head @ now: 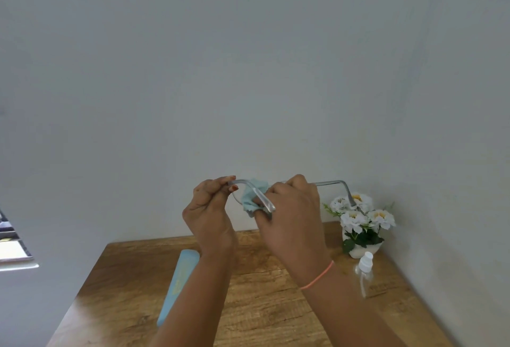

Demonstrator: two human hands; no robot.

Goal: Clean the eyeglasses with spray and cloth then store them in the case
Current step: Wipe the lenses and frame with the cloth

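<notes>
I hold a pair of clear-framed eyeglasses (331, 182) up in front of the wall, above the wooden table (262, 305). My left hand (209, 214) pinches the frame's left corner. My right hand (292, 214) presses a light blue cloth (252, 194) against the left lens, which the cloth and fingers mostly hide. The right temple arm sticks out to the right, in front of the flowers. A light blue glasses case (179, 280) lies on the table at the left, partly behind my left forearm. A clear spray bottle (364, 272) with a white cap stands at the right.
A white pot of white flowers (358, 222) stands at the table's back right corner against the wall. A window ledge (16, 261) shows at the far left edge.
</notes>
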